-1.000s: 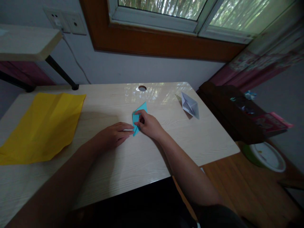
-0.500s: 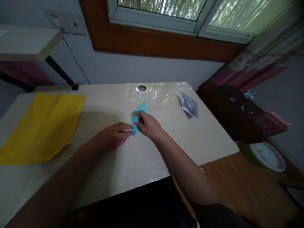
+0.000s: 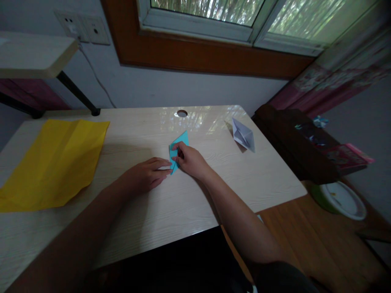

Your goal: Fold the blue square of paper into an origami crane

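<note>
A small sheet of turquoise paper (image 3: 183, 138), folded to narrow points at top and bottom, lies on the table in front of me. My right hand (image 3: 188, 158) bends over its right side, thumb and index finger closed on the paper and covering its middle. From the left, my left hand (image 3: 152, 173) reaches in with fingers stretched out and a gap between thumb and index finger. Its fingertips touch the lower left edge of the paper.
A large yellow sheet (image 3: 61, 162) lies on the left of the pale wooden table (image 3: 183, 211). At the right stands a folded white paper piece (image 3: 243, 135). A raised shelf (image 3: 36, 55) with black legs occupies the back left. Beyond the right edge is a green-and-white bin (image 3: 343, 200).
</note>
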`<action>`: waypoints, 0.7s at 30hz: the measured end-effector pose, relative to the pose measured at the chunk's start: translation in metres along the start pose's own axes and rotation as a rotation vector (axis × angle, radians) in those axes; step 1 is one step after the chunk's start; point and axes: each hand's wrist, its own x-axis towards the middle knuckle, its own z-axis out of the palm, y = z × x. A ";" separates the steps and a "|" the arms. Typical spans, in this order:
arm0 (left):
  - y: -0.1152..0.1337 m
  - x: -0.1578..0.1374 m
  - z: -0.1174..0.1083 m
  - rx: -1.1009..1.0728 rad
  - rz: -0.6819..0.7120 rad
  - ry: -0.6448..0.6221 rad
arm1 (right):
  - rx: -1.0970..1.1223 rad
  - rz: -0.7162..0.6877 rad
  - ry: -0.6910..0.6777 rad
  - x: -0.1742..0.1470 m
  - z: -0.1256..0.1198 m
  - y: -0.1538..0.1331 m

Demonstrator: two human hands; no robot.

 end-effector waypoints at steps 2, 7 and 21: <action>0.001 0.001 -0.001 0.016 0.004 0.001 | 0.000 0.001 -0.005 0.000 0.000 0.000; 0.003 0.001 -0.001 0.045 0.008 0.013 | 0.003 -0.015 -0.003 0.001 0.000 -0.001; -0.002 -0.003 -0.004 -0.065 0.017 0.024 | -0.003 -0.012 -0.002 0.000 0.000 0.001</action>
